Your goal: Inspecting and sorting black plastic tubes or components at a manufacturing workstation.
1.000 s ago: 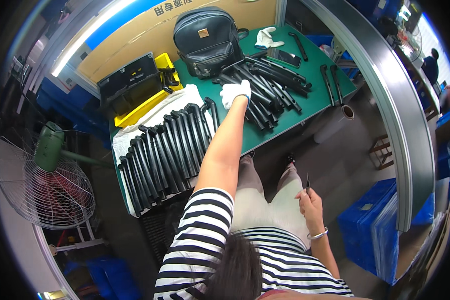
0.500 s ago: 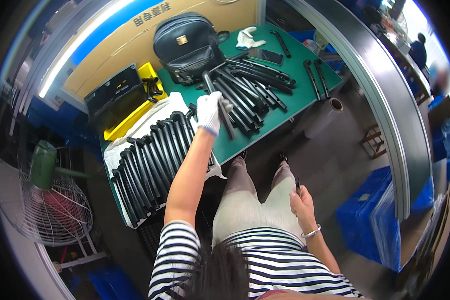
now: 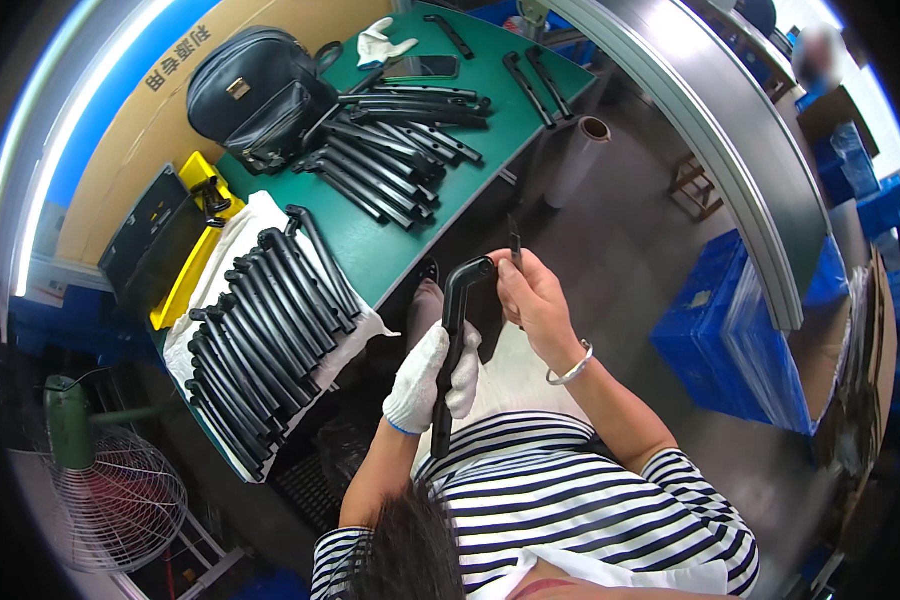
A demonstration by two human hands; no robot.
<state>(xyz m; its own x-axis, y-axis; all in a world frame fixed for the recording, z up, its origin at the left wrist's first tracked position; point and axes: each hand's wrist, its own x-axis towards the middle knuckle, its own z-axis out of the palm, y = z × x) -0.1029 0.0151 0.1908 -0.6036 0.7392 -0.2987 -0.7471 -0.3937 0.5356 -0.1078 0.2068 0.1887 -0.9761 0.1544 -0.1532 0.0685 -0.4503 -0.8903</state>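
My left hand (image 3: 417, 384), in a white knit glove, is wrapped round a black bent tube (image 3: 454, 325) in front of my body. The tube stands roughly upright in the picture, its bent end at the top pointing right. My bare right hand (image 3: 538, 303) is closed on a slim dark pen-shaped tool (image 3: 514, 238); its exact kind is too small to make out. The right fingertips are at the tube's bent end, and whether they touch it I cannot tell. On the white cloth (image 3: 260, 212) lies a row of similar black tubes (image 3: 270, 325).
More tubes (image 3: 390, 150) lie piled on the green table (image 3: 400, 255), beside a black backpack (image 3: 260, 95). A white glove (image 3: 380, 45) and a phone (image 3: 422, 67) lie behind. Yellow bin (image 3: 185, 280), fan (image 3: 115, 490), metal post (image 3: 760, 180) and blue crates (image 3: 725, 330) stand around.
My left hand has brought a tube from beside the table pile back towards my body. My right hand has risen with its tool to the tube's bent end. The view has shifted right.
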